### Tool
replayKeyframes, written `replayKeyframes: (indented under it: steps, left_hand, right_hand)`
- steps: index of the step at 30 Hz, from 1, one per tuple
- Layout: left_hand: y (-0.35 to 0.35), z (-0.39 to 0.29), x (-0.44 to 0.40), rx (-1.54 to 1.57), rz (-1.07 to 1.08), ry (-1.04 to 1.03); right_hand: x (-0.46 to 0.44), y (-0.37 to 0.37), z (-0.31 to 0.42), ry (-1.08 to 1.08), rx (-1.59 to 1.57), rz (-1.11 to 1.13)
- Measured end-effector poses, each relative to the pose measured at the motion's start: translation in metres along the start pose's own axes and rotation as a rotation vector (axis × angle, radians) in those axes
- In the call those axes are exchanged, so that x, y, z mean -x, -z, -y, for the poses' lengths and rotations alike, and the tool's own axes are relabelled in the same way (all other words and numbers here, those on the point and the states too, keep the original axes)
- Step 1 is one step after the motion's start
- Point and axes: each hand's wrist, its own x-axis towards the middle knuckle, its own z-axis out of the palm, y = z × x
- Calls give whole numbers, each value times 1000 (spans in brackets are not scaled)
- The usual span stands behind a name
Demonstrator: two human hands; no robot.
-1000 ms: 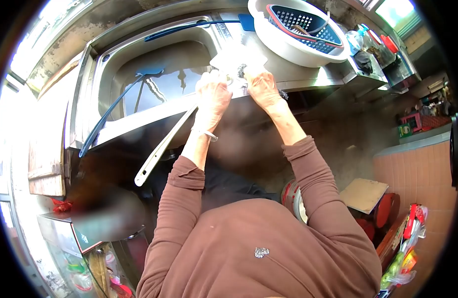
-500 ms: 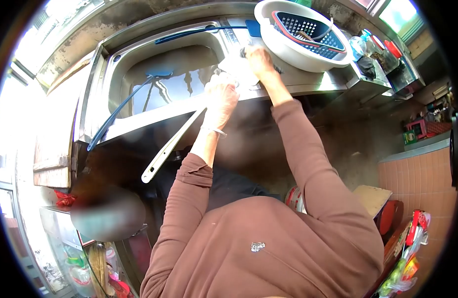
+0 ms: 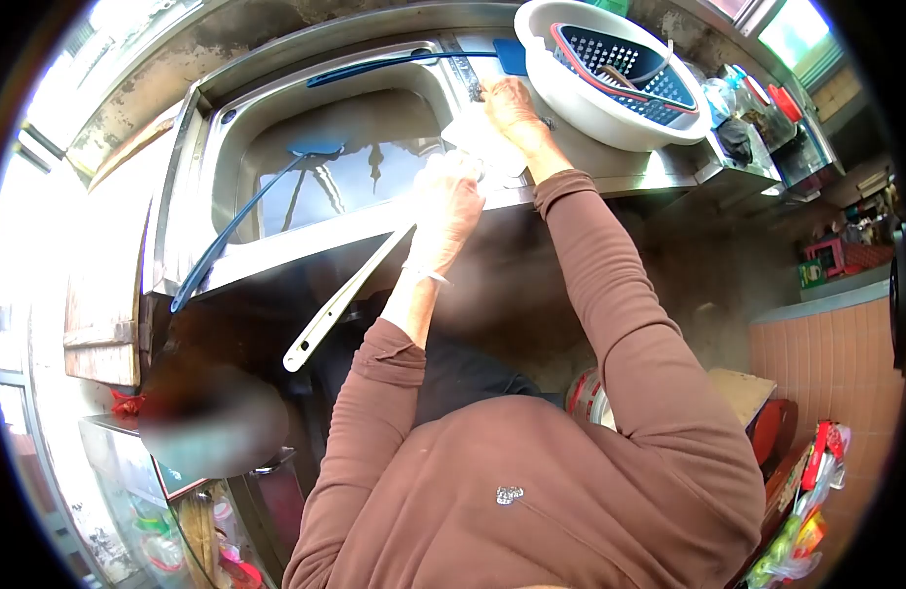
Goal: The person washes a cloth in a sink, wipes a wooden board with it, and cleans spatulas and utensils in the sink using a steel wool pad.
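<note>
My left hand [image 3: 451, 211] is closed around a pale long-handled spatula [image 3: 340, 306], at the sink's front right corner. Its handle slants down toward me, with holes near the end. The white head [image 3: 487, 142] lies over the steel counter, washed out by glare. My right hand [image 3: 517, 113] is bent over that head, fingers closed; a dark bit shows beside it, but what it holds is unclear. One blue spatula [image 3: 242, 211] leans in the steel sink [image 3: 227, 162], its head near the water. Another blue spatula [image 3: 510, 57] lies across the back rim.
Right of my hands stands a white basin [image 3: 620, 133] holding a dark blue perforated basket [image 3: 620, 69]. Jars with red lids [image 3: 782, 103] and a black bag [image 3: 733, 137] stand further right. A wooden board [image 3: 105, 319] is left of the sink. Murky water fills the sink's bottom.
My right hand has shifted slightly farther from me and left along the spatula's head. My left hand keeps its hold on the spatula. The whole view has shifted a little.
</note>
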Motion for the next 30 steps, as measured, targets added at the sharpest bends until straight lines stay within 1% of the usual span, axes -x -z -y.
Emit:
replayKeyframes:
  steps: [1, 4, 7, 10, 13, 16, 19, 23, 24, 25, 27, 30]
  left_hand:
    - [0, 0, 0, -7, -10, 7]
    - [4, -3, 2, -17, -5, 19]
    - [-3, -1, 3, -30, -25, 29]
    - [-7, 2, 3, -49, -3, 25]
    - [-7, 2, 1, -30, -18, 28]
    - [-6, 1, 2, -12, -25, 13]
    - [-3, -1, 2, 10, -50, 6]
    - [1, -3, 3, -44, -33, 20]
    - [0, -3, 5, -45, -36, 25]
    - [-2, -2, 5, -48, -44, 30]
    - [-8, 0, 4, -54, -59, 39]
    - [-8, -1, 6, -39, -78, 35]
  right_hand:
    - [2, -3, -4, -4, -15, -17]
    - [17, 11, 15, -32, 123, 106]
    - [54, 23, 35, 148, 11, 154]
    - [76, 42, 56, 183, -126, 162]
    - [66, 32, 50, 136, -207, 131]
    - [35, 14, 23, 12, -254, 218]
    - [5, -1, -1, -12, -185, 79]
    - [-9, -4, -10, -79, -2, 55]
    - [-3, -5, -8, 2, -2, -12]
    - [2, -2, -10, 21, -18, 14]
    - [40, 16, 11, 58, -51, 77]
    - [88, 55, 37, 167, -164, 79]
